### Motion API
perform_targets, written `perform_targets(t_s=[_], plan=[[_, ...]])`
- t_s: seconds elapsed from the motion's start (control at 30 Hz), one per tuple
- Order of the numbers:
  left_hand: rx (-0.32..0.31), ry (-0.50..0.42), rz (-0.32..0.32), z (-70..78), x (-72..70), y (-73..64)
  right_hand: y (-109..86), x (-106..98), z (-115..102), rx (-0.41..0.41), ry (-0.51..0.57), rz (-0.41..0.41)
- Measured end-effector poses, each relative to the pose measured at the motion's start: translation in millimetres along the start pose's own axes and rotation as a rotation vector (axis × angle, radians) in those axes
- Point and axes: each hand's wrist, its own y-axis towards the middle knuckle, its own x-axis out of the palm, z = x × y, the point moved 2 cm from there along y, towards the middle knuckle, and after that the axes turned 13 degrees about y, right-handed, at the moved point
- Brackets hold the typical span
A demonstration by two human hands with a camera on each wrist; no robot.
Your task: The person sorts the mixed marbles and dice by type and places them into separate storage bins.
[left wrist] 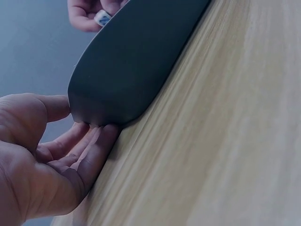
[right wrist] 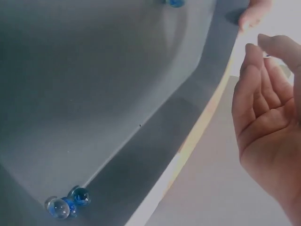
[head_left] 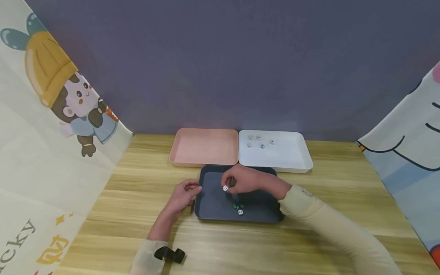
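In the head view my right hand (head_left: 245, 178) pinches a white die (head_left: 225, 188) between thumb and fingertips, above the dark grey tray (head_left: 214, 208). That die (left wrist: 102, 18) shows again at the top of the left wrist view. At the tray's left end my left hand (head_left: 183, 195) grips the rim, its thumb at the top edge and other fingers against the outer wall. A second white die (head_left: 240, 212) lies in the tray close to several small greenish marbles (head_left: 238, 206). Clear glass marbles with blue inside (right wrist: 60, 208) sit in the tray in the right wrist view.
Behind the dark tray stand a pink tray (head_left: 206, 147) on the left and a white tray (head_left: 290, 152) on the right, side by side. Several dice (head_left: 262, 146) lie in the white one. The wooden table (head_left: 137, 183) ends at a dark wall panel (head_left: 220, 68).
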Motion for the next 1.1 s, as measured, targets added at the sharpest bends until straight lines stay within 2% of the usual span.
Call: perform_targets(t_s=[0.17,0.2,0.4,0.43,0.8,0.9,1.1], plan=[[0.010,-0.035,0.006,0.2,0.1,-1.3,-7.5,-6.3,2.6,-0.057,0.125,0.075],[0.018,-0.044,0.001,4.4,1.1,-4.0,-9.8,-7.6,4.4,-0.064,0.133,0.090],[0.009,-0.058,0.018,3.7,6.3,-3.9,-14.2,-12.4,9.0,-0.065,0.162,0.159],[0.003,-0.052,0.026,-0.4,6.1,-0.9,-13.3,-13.4,8.3,-0.067,0.169,0.168],[0.001,-0.018,0.007,-1.8,-5.1,-1.7,-10.0,-33.8,18.4,-0.064,0.180,0.250],[-0.001,-0.014,0.010,-1.4,-4.3,-2.1,-9.7,-44.0,22.1,-0.050,0.165,0.273],[0.007,-0.021,0.020,2.7,0.8,-3.1,-10.8,-65.3,36.8,0.040,0.137,0.341]])
